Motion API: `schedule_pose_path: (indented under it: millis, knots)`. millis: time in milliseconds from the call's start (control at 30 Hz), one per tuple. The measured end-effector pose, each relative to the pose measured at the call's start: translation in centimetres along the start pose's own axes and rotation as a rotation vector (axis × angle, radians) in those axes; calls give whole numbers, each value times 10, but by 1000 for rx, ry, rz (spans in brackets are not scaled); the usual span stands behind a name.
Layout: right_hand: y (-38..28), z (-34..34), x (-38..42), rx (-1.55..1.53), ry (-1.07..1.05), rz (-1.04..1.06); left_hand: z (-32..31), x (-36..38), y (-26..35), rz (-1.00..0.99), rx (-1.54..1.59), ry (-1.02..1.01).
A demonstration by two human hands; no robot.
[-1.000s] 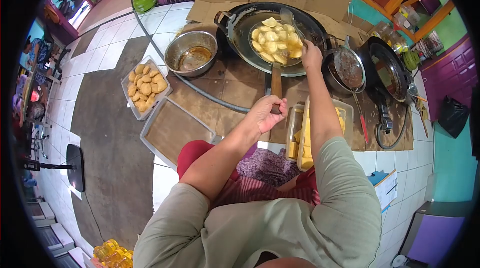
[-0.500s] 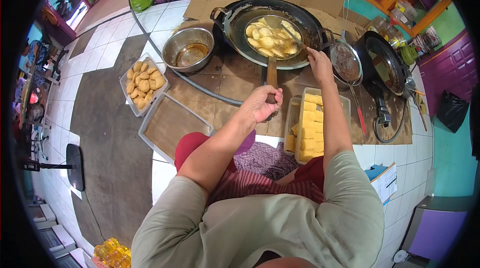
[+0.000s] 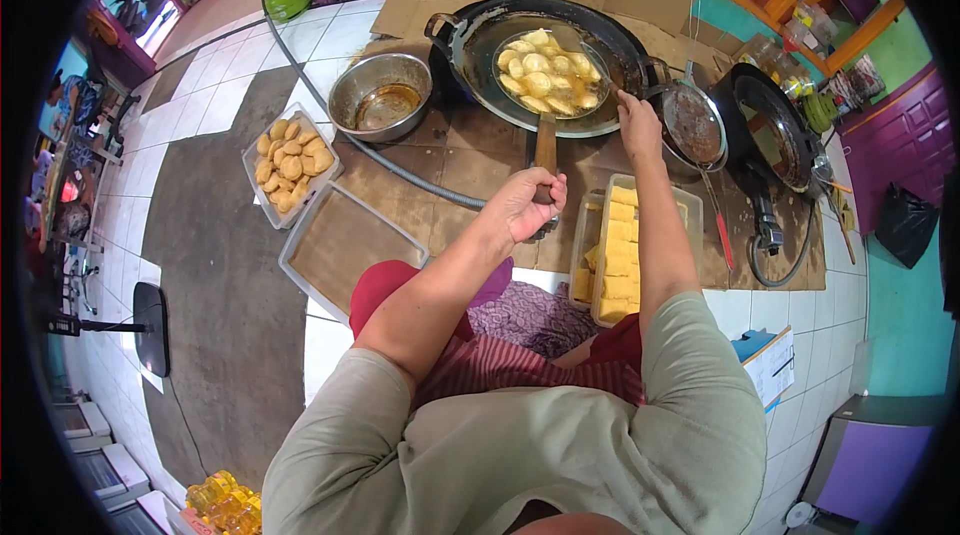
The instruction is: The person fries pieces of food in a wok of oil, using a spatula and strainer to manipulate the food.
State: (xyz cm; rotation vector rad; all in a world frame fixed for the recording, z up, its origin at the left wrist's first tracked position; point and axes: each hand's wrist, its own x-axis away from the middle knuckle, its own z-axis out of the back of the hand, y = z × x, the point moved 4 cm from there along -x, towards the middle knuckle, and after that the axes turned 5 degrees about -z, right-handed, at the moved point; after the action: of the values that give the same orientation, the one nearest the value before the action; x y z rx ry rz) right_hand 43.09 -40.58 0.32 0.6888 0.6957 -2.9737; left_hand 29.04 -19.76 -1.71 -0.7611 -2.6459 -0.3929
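Tofu [image 3: 618,257] blocks fill the clear tub nearest the knees, at the near edge of the cardboard floor mat [image 3: 470,160]. Left hand [image 3: 525,205] is wrapped tight round the wooden handle [image 3: 545,150] of the skimmer [image 3: 548,73]; keep that grip firm and the handle level, since the load sits far out. Right hand [image 3: 637,118] is closed on a thin metal tool whose tip reaches the pieces; use it only to steady or turn them. Fried pieces [image 3: 540,75] lie heaped in the skimmer, raised over the wok [image 3: 480,35] at the mat's far edge. Hold there until oil drains, well clear of the rim. Steel bowl [image 3: 380,95] stands left of the wok; trays [image 3: 290,170] lie off the mat's left edge.
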Motion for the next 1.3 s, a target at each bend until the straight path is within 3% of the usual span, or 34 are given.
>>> schedule_pose_path:
  millis: [233, 367, 500, 633, 667, 800, 1067, 1167, 1300]
  knots:
    - [6, 22, 0, 139, -112, 18, 0, -1, 4, 7, 11, -22]
    - [37, -6, 4, 8, -70, 13, -2, 1, 4, 0, -14, -21]
    - [62, -31, 8, -329, -145, -452, -5, 3, 2, -1, 16, 21]
    - [62, -48, 4, -141, -42, -208, -4, 3, 2, -11, 23, 39]
    - [71, -55, 1, -184, -21, -237, -4, 3, 2, -19, 9, 42]
    - [66, -34, 5, -674, -112, -691, 2, 0, 4, 12, 14, -40]
    - [60, -25, -10, -942, -145, -913, -10, 9, -1, -89, -67, 93]
    - [68, -42, -15, -1267, -244, -1124, -7, 6, -1, 28, 11, 4]
    - [83, -57, -10, -1686, -414, -1353, -1, 0, 0, 25, 48, -11]
